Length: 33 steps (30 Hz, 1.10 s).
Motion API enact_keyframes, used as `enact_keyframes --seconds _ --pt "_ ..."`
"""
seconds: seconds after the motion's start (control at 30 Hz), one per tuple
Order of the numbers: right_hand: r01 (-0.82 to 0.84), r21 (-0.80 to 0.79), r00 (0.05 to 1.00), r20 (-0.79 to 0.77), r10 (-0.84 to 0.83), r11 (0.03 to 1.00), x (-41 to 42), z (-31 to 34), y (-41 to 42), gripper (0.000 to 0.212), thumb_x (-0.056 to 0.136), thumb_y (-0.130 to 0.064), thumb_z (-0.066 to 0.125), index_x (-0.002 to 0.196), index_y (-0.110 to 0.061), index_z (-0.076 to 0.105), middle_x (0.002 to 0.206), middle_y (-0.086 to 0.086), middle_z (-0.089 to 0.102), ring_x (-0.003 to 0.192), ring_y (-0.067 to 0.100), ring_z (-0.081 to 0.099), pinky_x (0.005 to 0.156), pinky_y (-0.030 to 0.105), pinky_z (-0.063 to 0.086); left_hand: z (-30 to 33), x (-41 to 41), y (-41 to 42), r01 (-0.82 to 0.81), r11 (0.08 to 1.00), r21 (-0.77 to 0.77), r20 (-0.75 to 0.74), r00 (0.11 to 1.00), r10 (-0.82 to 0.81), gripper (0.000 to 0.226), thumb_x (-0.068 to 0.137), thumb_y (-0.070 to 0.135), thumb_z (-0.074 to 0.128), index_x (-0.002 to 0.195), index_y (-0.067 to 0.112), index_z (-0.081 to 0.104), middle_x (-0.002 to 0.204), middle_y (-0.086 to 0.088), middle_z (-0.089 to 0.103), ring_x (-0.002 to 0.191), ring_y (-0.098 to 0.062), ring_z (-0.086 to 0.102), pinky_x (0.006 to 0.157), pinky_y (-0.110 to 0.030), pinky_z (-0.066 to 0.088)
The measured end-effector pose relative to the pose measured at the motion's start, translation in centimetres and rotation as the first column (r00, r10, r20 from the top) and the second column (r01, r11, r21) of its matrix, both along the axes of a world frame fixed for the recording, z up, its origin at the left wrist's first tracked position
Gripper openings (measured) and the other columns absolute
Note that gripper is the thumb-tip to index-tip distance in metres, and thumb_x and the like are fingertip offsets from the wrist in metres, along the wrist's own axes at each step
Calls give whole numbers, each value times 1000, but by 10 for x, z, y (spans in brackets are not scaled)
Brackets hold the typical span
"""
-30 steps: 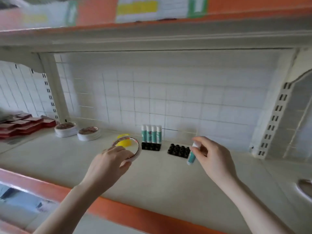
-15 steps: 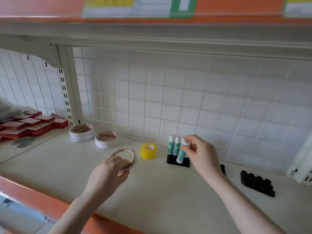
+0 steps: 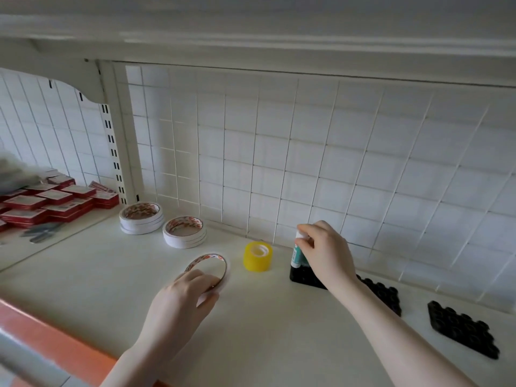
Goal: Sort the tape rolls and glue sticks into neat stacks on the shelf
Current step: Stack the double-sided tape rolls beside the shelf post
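Gripping a thin white tape roll [image 3: 208, 268] by its near edge, the left hand [image 3: 178, 308] tilts it just above the shelf [image 3: 83, 275], near a yellow tape roll [image 3: 257, 256]. The right hand [image 3: 325, 252] pinches the white cap of a teal glue stick [image 3: 296, 254], which stands upright, apparently seated in a black holder [image 3: 303, 277]. Two stacks of tape rolls [image 3: 141, 218] [image 3: 184, 232] sit behind.

Hidden, cropped and blurred parts of the shelf scene

The right hand [image 3: 324, 255] is covering most of the glue stick [image 3: 296, 254] and the black holder [image 3: 303, 277] under it, so any other sticks there are staying unseen; the left hand [image 3: 181, 305] is hiding the near rim of the tape roll [image 3: 208, 268]; the red boxes [image 3: 53, 202] are running off the left edge, blurring beyond reading.
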State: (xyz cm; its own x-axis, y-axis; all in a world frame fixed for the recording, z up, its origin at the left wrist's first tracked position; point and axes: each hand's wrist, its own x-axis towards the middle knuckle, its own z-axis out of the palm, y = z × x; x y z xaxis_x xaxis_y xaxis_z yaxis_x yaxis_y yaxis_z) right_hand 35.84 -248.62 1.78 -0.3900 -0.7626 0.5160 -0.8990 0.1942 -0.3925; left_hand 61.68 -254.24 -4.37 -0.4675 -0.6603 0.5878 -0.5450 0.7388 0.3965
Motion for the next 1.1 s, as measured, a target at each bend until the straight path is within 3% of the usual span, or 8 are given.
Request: enact_keyframes --seconds 0.17,0.27,0.33,0.5,0.67,0.87,1.0,1.1 --pt "-17 -49 993 -120 11 999 0 -12 -4 16 92 -16 56 97 -6 68 101 5 56 76 35 55 63 32 40 0 0 0 -16 1000 -7 12 1000 16 19 67 29 64 84 33 57 75 20 56 72 -6 50 49 -21 42" --pt "-54 -150 971 -237 17 987 -1 -14 -4 2 81 -4 67 81 -5 69 84 6 60 63 31 55 53 29 40 0 0 0 -7 1000 -11 8 1000 7 20 66 28 65 84 33 57 75 20 54 71 -5 49 50 -17 38" --pt "-96 -228 956 -294 26 969 -3 -15 -5 3 75 -5 66 73 -7 69 72 4 58 58 27 57 47 30 44 0 0 0 -8 1000 -10 9 1000 8 20 67 28 65 84 33 57 77 20 53 70 -5 49 50 -17 38" --pt "-148 -293 946 -322 49 944 -10 -24 -8 6 71 -9 64 70 -8 70 66 2 58 56 27 57 47 30 48 -1 -1 0 -32 999 -24 35 999 33 19 66 29 66 83 33 59 82 19 53 71 -4 49 50 -10 33" --pt "-172 -314 949 -307 72 934 -16 -30 -7 7 73 -9 63 72 -7 70 66 3 58 56 27 56 46 31 48 1 -1 2 -56 998 -41 59 997 58 17 66 26 70 80 33 63 72 22 53 72 -5 49 51 -7 31" --pt "-193 -263 903 -425 66 945 -16 -23 -2 6 72 -12 61 69 -10 66 63 1 54 53 24 54 46 27 44 5 1 4 -82 996 -20 91 992 83 33 61 11 85 80 30 66 72 20 55 73 -6 49 52 -7 30" --pt "-222 -264 874 -480 72 939 -16 -17 4 24 85 -20 49 91 -11 70 73 1 60 62 24 57 52 31 48 9 4 6 -103 994 -46 104 989 107 36 62 11 85 83 31 64 74 19 56 72 -4 48 51 -12 34" --pt "-273 -311 875 -474 100 910 -11 -8 6 30 87 -22 43 92 -10 70 77 0 61 66 23 57 56 31 49 15 7 7 -126 990 -62 120 984 132 34 61 12 85 82 30 65 72 18 57 70 -4 50 48 -19 41"
